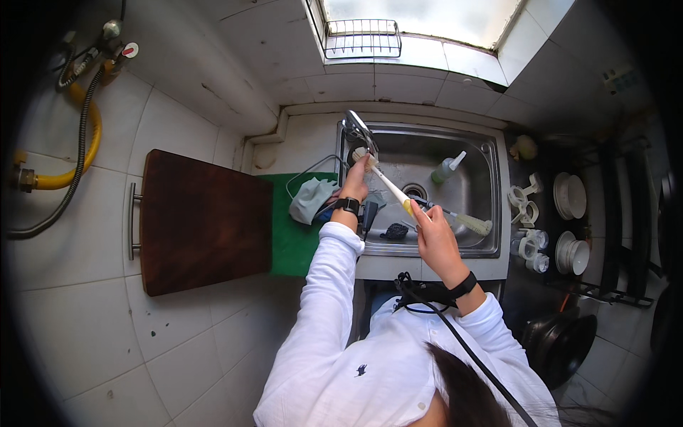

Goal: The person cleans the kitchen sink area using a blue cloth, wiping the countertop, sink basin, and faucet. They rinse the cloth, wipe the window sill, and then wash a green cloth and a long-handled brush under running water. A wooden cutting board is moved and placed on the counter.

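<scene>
My right hand grips the yellow-and-white handle of a dish brush, which slants up and left across the steel sink. At its far end, my left hand is against the bristled head, just below a chrome faucet. Most of the left fingers are hidden, so their grip is unclear. Inside the basin are a pump bottle of green liquid, a bottle brush and a dark scouring pad. The drain shows between the brushes.
Left of the sink, a grey-green cloth lies on a green mat beside a dark wooden cutting board. To the right are clear and white plastic parts, stacked bowls and dark pans. A wire basket sits on the windowsill.
</scene>
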A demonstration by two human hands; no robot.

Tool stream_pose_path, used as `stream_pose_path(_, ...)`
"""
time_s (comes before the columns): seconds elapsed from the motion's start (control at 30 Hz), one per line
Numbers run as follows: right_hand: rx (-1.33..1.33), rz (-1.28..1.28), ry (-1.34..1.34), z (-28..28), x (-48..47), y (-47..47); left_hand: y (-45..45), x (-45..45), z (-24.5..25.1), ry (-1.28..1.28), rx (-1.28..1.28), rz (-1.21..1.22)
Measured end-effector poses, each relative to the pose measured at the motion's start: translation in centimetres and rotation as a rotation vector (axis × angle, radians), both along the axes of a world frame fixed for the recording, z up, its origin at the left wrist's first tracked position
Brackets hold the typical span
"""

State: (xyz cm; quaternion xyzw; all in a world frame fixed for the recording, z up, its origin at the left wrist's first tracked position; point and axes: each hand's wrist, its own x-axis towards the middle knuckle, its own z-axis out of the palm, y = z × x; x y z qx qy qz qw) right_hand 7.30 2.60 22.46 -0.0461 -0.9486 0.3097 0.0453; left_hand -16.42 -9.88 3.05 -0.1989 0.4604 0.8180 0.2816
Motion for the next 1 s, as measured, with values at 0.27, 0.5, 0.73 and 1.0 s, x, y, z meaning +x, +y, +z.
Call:
stream_pose_path(0.27,0.051,-0.043,-0.015,-1.5,-0.8,-1.6,1.8,-1.3,0.1,-0.062,0.264,0.000)
stream_pose_path(0.5,0.018,0.010,-0.027,-1.7,-0.7,-1.7,3.9,-1.2,-3.0,-0.341,0.629,0.289)
stream_pose_path(0.73,-0.159,0.058,-0.075,-1.3,0.1,0.2,4.7,-2.0,-4.8,-0.227,0.397,0.001)
stream_pose_path(1.0,-0.230,0.070,-0.033,-1.2,-0.9,1.4,4.1,0.5,-2.9,-0.052,-0.010,-0.024)
